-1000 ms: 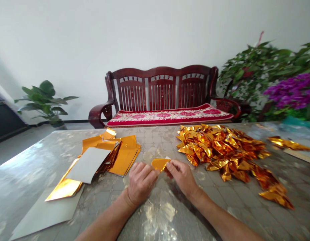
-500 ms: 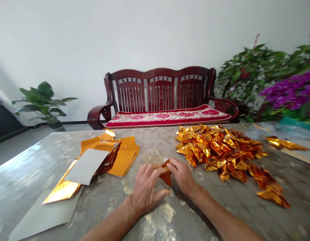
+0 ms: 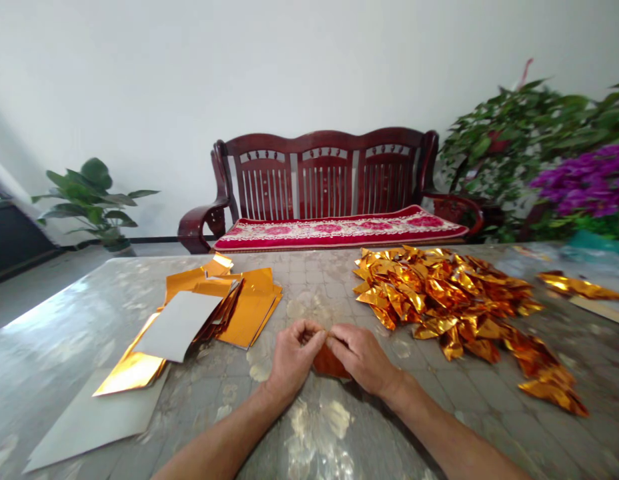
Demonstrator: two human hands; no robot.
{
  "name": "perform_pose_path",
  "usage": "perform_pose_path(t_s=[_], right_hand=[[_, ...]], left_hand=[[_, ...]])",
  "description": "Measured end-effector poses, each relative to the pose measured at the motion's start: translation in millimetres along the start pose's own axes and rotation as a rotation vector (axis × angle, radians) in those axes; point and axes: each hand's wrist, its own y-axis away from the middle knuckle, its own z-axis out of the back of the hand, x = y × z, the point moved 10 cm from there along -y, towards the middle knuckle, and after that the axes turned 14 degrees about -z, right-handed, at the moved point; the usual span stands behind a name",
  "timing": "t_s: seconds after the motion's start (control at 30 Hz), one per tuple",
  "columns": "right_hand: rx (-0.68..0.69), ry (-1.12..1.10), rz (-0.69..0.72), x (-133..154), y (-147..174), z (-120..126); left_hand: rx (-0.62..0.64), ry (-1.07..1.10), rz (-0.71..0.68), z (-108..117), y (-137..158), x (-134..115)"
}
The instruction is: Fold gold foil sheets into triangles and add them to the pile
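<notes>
A piece of orange-gold foil paper (image 3: 331,362) is pinched between my two hands, low over the middle of the table. My left hand (image 3: 295,355) grips its upper left edge with thumb and forefinger. From the right, the fingertips of my right hand (image 3: 362,357) close on the same edge, touching my left fingertips. Part of the paper is hidden behind the fingers. To the left lie flat gold foil sheets (image 3: 252,307), with a grey-white sheet (image 3: 182,325) face up on top. A heap of folded gold foil pieces (image 3: 444,287) spreads to the right.
The patterned table (image 3: 214,407) carries a larger pale sheet (image 3: 97,427) at front left. At the right edge lie a lone folded foil piece (image 3: 579,287) and clear plastic. Behind stand a dark red wooden bench (image 3: 324,180), a potted plant (image 3: 92,200) and purple flowers (image 3: 584,180).
My left hand has gone from spread fingers to a pinch, and both hands' fingertips now meet at the paper's top edge. The paper's visible part has turned and sits slightly lower.
</notes>
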Motion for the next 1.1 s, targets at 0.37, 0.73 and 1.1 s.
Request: perform_pose_path(t_s=[0.37, 0.73, 1.1], right_hand=[[-0.010, -0.182, -0.072, -10, -4, 3], [-0.031, -0.103, -0.032, -5, -3, 5], [-0.139, 0.135, 0.099, 7, 4, 9]], left_hand=[[0.033, 0.603, 0.389, -19, 8, 34], [0.111, 0.664, 0.369, -27, 12, 32], [0.065, 0.272, 0.122, -6, -1, 20]])
